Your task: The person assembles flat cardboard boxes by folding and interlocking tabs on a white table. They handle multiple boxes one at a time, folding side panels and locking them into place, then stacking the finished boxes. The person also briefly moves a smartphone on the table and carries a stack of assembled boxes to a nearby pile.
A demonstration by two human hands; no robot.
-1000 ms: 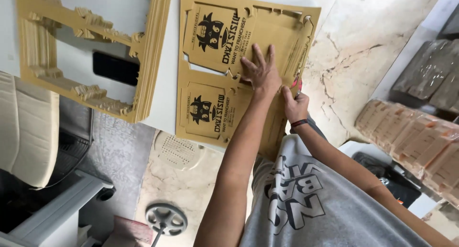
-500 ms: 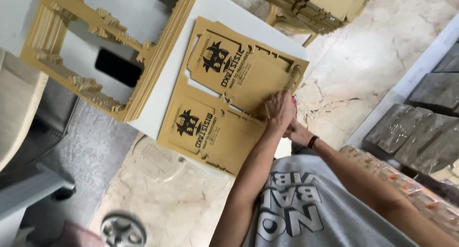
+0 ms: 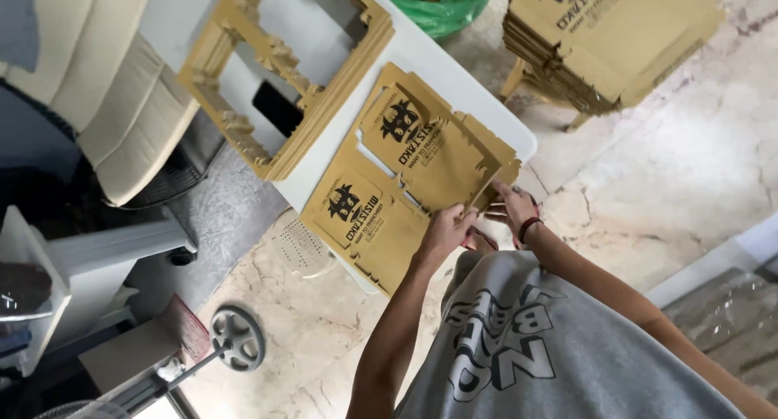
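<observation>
Both hands hold the edge of a flat brown cardboard sheet. Fingers of the left hand curl over the near edge of the sheet and pinch it. Just beside it, the right hand grips the same edge, and a dark band sits on that wrist. This cardboard sheet has black print on it and lies on a white table, with part of it hanging over the table's side. Near it on the table sits a stack of cut-out cardboard frames. Farther off, a pile of printed cardboard rests on a small stand. A green bag is beside that pile.
</observation>
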